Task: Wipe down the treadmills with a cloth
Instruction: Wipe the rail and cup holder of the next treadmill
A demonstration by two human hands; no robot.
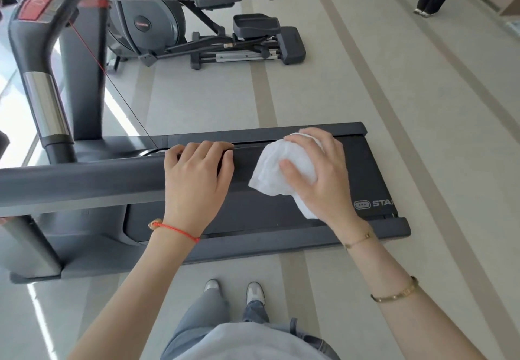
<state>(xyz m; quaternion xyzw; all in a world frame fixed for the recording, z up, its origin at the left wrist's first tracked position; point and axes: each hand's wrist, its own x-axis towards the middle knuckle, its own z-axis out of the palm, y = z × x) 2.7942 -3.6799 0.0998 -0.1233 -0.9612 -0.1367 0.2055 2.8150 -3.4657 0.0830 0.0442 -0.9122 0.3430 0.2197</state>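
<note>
The white cloth (284, 168) sits bunched at centre right of the frame, its long axis slanting from upper left to lower right, above the treadmill (363, 168) deck, which runs left to right. My right hand (320, 173) grips it, thumb pressed into the folds, fingers curled over the top. My left hand (197, 176) wraps curled fingers over the handrail (84, 185) just beside it.

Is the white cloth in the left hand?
No, the right hand grips the white cloth; the left hand holds the dark grey treadmill handrail.
</note>
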